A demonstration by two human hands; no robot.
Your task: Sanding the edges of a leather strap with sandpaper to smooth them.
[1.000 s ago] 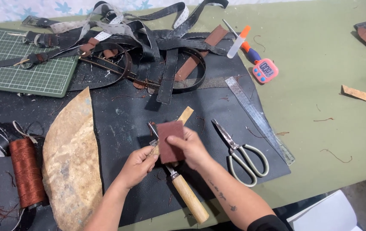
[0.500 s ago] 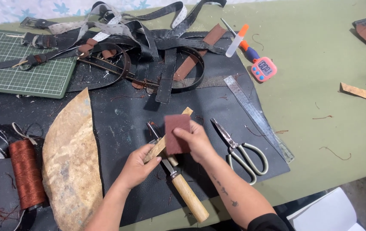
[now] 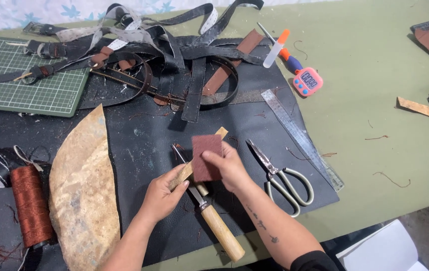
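My left hand (image 3: 167, 193) pinches the lower end of a narrow tan leather strip (image 3: 202, 153), fingers closed on it, strip running up and to the right at a tilt. My right hand (image 3: 229, 165) grips a small maroon rectangular abrasive pad (image 3: 206, 156), thumb on its face, pad laid over the middle of the strip and touching it. Both hands sit over a large black leather sheet (image 3: 149, 145) spread on the green tabletop (image 3: 375, 100).

Just under the hands lies a wooden-handled awl-like tool (image 3: 209, 211), metal tip pointing up-left, handle toward me. Just right of my right hand are silver scissors with pale looped handles (image 3: 282, 178), blades shut, on the black sheet. Beyond them a long steel ruler (image 3: 302, 138) lies diagonally, partly off the sheet edge.

Left of my left hand, a large tan curved piece of raw hide (image 3: 81, 195) rests on the sheet. Further left, a spool of rust-brown thread (image 3: 30, 206). At upper left, a green gridded cutting mat (image 3: 24, 80). Across the top, a tangled pile of black and brown leather straps (image 3: 164, 60). At upper right of the pile, a pink digital timer (image 3: 308, 81) and a white tube with orange cap (image 3: 276, 48), near each other, on the bare tabletop.
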